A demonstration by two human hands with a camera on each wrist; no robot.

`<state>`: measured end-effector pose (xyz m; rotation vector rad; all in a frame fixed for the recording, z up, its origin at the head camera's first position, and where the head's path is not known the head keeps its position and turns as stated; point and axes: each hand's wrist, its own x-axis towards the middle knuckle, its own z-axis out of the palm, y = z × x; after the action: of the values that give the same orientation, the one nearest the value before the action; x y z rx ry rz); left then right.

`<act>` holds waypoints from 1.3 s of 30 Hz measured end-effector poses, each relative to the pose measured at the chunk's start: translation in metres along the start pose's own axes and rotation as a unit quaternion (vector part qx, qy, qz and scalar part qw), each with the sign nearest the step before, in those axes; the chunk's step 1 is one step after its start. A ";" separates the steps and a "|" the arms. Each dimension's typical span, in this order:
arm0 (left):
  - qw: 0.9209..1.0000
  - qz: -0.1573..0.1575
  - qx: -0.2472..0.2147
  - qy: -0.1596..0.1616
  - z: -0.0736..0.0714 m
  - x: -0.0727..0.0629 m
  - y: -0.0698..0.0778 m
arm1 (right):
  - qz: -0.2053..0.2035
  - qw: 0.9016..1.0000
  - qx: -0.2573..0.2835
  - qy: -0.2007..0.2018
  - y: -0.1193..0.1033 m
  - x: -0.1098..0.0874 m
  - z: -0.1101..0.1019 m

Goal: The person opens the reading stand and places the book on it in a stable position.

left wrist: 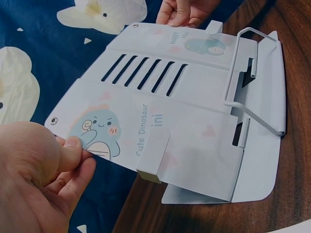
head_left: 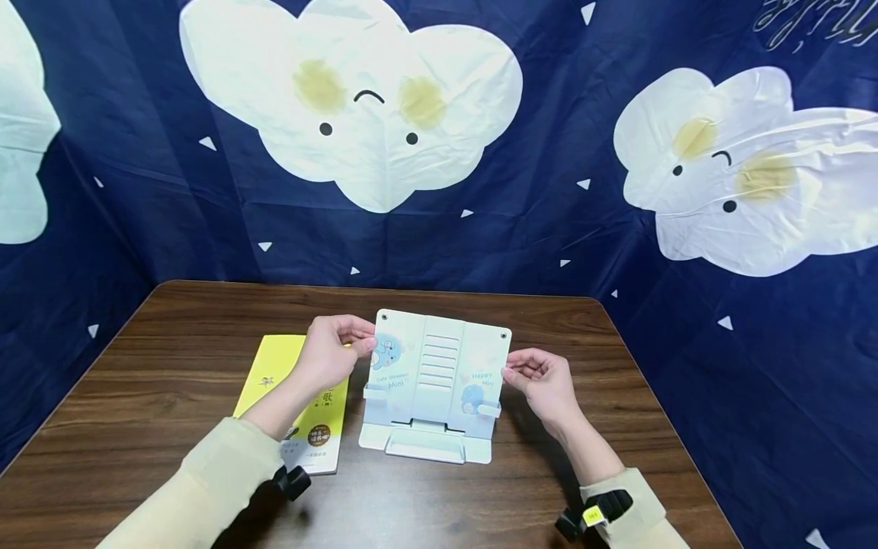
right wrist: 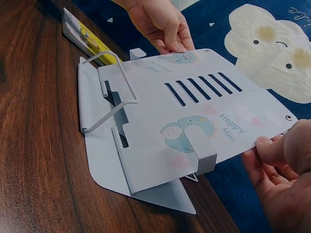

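Note:
A pale blue metal book stand (head_left: 432, 381) with dinosaur prints and a column of slots leans back on its base on the table. My left hand (head_left: 332, 351) pinches its left edge between thumb and fingers, beside the printed dinosaur in the left wrist view. On the opposite edge, my right hand (head_left: 542, 381) pinches the panel the same way, near the "Happy Mini" print. A white wire bracket (left wrist: 235, 68) juts out at the stand's lower front. Page clips (right wrist: 201, 150) fold over both sides of the panel.
A yellow book (head_left: 274, 366) lies flat on the brown wooden table (head_left: 171, 381), left of the stand and partly behind my left forearm. Behind the table hangs a dark blue cloth (head_left: 411, 244) printed with white clouds.

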<state>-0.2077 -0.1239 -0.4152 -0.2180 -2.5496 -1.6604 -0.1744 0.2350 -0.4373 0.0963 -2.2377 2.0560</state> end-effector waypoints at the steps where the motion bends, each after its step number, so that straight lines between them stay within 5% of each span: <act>1: 1.000 0.002 0.001 0.000 0.000 0.000 0.000 | -0.001 1.000 0.002 -0.001 0.000 -0.001 0.000; 39: 0.999 0.026 0.020 0.010 0.001 0.005 0.005 | -0.047 0.997 0.047 -0.032 -0.004 -0.016 -0.004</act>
<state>-0.2119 -0.1206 -0.4106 -0.2630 -2.5376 -1.5838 -0.1577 0.2383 -0.4348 0.2731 -2.1269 2.1354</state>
